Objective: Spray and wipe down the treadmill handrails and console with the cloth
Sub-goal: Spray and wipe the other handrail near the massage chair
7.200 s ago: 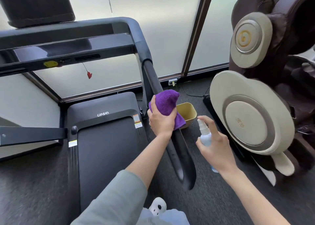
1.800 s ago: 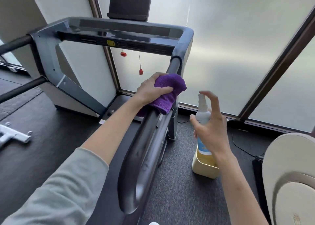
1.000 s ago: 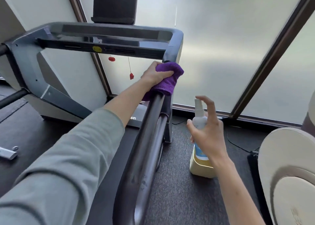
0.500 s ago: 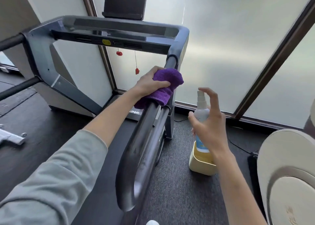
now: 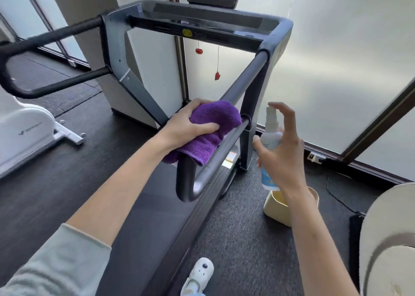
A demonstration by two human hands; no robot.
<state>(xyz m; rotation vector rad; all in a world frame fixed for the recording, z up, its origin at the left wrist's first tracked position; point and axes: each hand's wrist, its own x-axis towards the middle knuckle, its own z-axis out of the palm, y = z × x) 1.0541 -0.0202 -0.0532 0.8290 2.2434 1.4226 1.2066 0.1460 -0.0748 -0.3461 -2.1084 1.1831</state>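
The purple cloth is now held lower on the right handrail, close to the bend at the near end. Half a second ago it was gripped higher up, near the console. One second ago it was pressed right at the top of the rail. So the cloth is being slid down the rail toward the person, and most of this rail seems to be wiped already.

The cloth is gripped by the left hand, with the fingers curled over the top of it and the rail under it.

The spray bottle is held in the right hand, just beside the rail, the same as before. The fingers are wrapped around the bottle and the first finger is lifted above the nozzle, so no spray is being pushed out at this moment.

The left handrail and the console are probably not wiped yet.

Some writing is seen on the white machine on the left, but it is too small to be read. A blue label is seen on the bottle, and its words cannot be read. A yellow sticker is seen under the console, with nothing readable on it.
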